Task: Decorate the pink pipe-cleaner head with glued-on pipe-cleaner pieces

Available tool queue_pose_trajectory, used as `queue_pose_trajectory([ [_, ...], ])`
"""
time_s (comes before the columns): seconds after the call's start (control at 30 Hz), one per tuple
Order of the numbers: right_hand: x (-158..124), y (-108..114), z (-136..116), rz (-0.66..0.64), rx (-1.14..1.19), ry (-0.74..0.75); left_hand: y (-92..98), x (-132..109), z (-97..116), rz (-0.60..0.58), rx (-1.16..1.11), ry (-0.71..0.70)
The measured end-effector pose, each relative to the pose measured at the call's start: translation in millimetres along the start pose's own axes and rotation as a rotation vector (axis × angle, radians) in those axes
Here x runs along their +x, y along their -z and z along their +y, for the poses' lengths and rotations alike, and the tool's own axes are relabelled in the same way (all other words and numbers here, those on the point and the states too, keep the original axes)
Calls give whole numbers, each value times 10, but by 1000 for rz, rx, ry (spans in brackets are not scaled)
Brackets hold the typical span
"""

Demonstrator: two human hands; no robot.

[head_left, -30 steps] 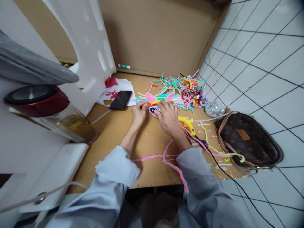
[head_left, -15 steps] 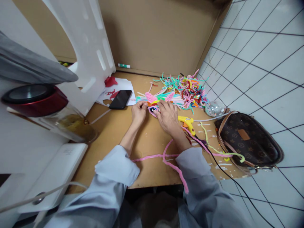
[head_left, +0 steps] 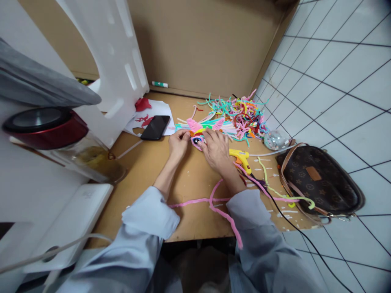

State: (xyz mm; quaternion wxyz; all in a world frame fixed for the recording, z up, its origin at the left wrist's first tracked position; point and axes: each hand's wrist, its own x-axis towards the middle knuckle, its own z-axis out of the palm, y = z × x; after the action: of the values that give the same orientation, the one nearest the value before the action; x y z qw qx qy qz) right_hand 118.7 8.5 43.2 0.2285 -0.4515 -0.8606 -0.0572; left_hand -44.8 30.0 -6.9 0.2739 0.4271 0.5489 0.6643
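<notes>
A small pipe-cleaner figure (head_left: 197, 140) with a pink face, a dark eye and pink ears lies on the wooden board (head_left: 146, 171). My left hand (head_left: 179, 144) pinches its left side with curled fingers. My right hand (head_left: 216, 150) presses on its right side, fingers bent over it. Just behind the figure is a heap of coloured pipe cleaners (head_left: 236, 116). A yellow glue gun (head_left: 241, 158) lies right of my right hand.
A black phone (head_left: 155, 127) rests on white paper at the left. A brown handbag (head_left: 319, 179) sits at the right. Long pink pipe cleaners (head_left: 214, 203) cross the board near my sleeves. A red-lidded glass jar (head_left: 61, 142) and white plastic stand are at the left.
</notes>
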Motion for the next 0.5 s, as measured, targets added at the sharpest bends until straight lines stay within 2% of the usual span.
queue_pose_trajectory([
  [0.27,21,100,-71,-91,-43,-53,25,43,-102,53,-68,0],
  [0.5,27,92,-74,-92,-44,-57,-58,53,-169,86,-143,100],
])
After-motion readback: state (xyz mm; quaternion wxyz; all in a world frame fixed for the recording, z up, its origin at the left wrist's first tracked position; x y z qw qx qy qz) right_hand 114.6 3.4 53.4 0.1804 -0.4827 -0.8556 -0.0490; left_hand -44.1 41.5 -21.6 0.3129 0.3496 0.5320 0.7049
